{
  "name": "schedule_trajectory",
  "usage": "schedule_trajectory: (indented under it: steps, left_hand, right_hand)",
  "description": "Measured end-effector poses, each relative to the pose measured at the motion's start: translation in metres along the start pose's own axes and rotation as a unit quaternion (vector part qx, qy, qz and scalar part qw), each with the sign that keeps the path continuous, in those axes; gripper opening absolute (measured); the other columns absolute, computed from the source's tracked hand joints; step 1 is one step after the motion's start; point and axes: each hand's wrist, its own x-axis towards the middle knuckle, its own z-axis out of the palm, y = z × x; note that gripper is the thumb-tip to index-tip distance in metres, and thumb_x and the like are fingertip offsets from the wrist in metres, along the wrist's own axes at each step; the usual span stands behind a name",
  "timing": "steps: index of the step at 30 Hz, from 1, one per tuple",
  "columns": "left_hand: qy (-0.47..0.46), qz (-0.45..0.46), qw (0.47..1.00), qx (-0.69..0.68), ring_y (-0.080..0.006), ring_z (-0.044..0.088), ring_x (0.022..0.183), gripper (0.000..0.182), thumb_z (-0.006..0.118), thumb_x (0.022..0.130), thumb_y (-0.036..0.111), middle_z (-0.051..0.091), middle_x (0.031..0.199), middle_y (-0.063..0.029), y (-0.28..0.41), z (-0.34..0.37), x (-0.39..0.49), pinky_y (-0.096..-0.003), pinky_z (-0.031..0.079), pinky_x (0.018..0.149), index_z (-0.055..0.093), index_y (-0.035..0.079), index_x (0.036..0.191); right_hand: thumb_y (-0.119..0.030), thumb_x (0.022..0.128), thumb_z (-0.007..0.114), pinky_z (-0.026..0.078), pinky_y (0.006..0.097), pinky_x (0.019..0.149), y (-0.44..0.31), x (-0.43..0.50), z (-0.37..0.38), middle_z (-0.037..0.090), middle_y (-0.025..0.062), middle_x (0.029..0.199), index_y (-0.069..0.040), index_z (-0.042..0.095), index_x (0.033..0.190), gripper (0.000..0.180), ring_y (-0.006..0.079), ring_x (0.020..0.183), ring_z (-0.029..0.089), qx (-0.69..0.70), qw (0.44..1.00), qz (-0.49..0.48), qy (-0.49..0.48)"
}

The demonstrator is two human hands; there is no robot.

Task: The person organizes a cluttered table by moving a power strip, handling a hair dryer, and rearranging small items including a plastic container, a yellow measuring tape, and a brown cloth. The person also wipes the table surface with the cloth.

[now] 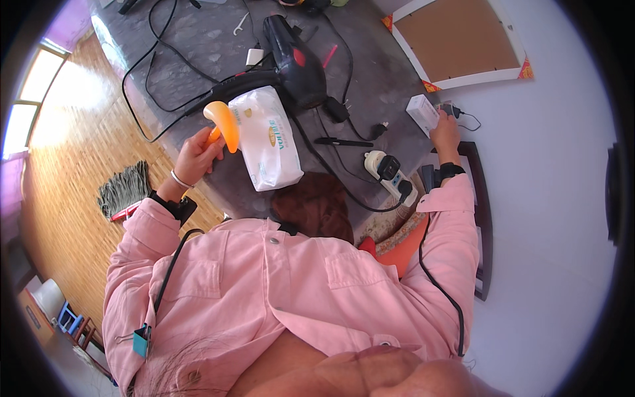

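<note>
My left hand (197, 156) is closed around the handle of an orange plastic tool (223, 124) with a curved head, just left of a white plastic tissue pack (270, 141). My right hand (446, 131) reaches to the table's right edge and touches a small white box (422, 114); its fingertips are partly hidden, so a firm grip cannot be told. A small black plug adapter (450, 110) is by those fingertips. Beyond the tissue pack lies a black hair dryer (297, 59) with its cable. A black pen (343, 142) rests between the pack and my right hand.
A white power strip (392, 178) with black plugs sits at the near right table corner. Cables cross the grey tablecloth (198, 64). A white charger (255, 56) lies near the dryer. A framed board (456, 39) leans at the wall. A mop (124, 188) is on the floor at left.
</note>
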Motion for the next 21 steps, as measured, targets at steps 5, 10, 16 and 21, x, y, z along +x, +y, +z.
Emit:
schedule_trajectory:
  steps: [5, 10, 16, 21]
  left_hand:
    - [-0.004, 0.0, 1.0, 0.006, -0.0032, 0.044, 0.046, 0.016, 0.056, 0.093, 0.022, 0.056, 0.066, 0.0015, -0.003, -0.001, 0.0, -0.0193, 0.037, 0.042, 0.056, 0.006, 0.09]
    - [-0.001, 0.009, 1.0, 0.006, -0.0032, 0.044, 0.045, 0.016, 0.056, 0.093, 0.021, 0.056, 0.066, 0.0016, -0.004, -0.001, 0.0, -0.019, 0.036, 0.042, 0.056, 0.005, 0.092]
    - [-0.002, 0.008, 1.0, -0.03, -0.0029, 0.043, 0.047, 0.015, 0.057, 0.093, 0.02, 0.056, 0.067, 0.0016, -0.005, 0.0, 0.0, -0.0188, 0.036, 0.042, 0.056, 0.005, 0.091]
    - [0.008, 0.031, 0.999, -0.018, -0.0029, 0.044, 0.048, 0.016, 0.059, 0.091, 0.02, 0.056, 0.066, 0.0022, -0.009, 0.0, 0.0, -0.0198, 0.036, 0.042, 0.056, 0.005, 0.088]
  right_hand:
    - [-0.016, 0.075, 0.068, 0.049, 0.0437, 0.084, -0.029, -0.005, -0.031, 0.06, 0.0159, 0.108, -0.009, 0.049, 0.126, 0.055, 0.0351, 0.099, 0.06, 0.001, 0.999, 0.014, -0.043]
    - [-0.024, 0.072, 0.074, 0.05, 0.0381, 0.075, -0.086, -0.046, -0.081, 0.065, 0.0153, 0.098, -0.007, 0.055, 0.123, 0.057, 0.0291, 0.084, 0.064, 0.218, 0.965, -0.148, -0.01]
    - [-0.024, 0.074, 0.072, 0.049, 0.0325, 0.065, -0.163, -0.104, -0.099, 0.065, 0.0121, 0.08, -0.003, 0.064, 0.107, 0.039, 0.0233, 0.068, 0.061, 0.295, 0.926, -0.206, -0.117]
    - [-0.024, 0.074, 0.072, 0.049, 0.0326, 0.067, -0.183, -0.093, -0.107, 0.065, 0.0121, 0.076, -0.002, 0.065, 0.105, 0.038, 0.0239, 0.07, 0.063, 0.305, 0.916, -0.219, -0.138]
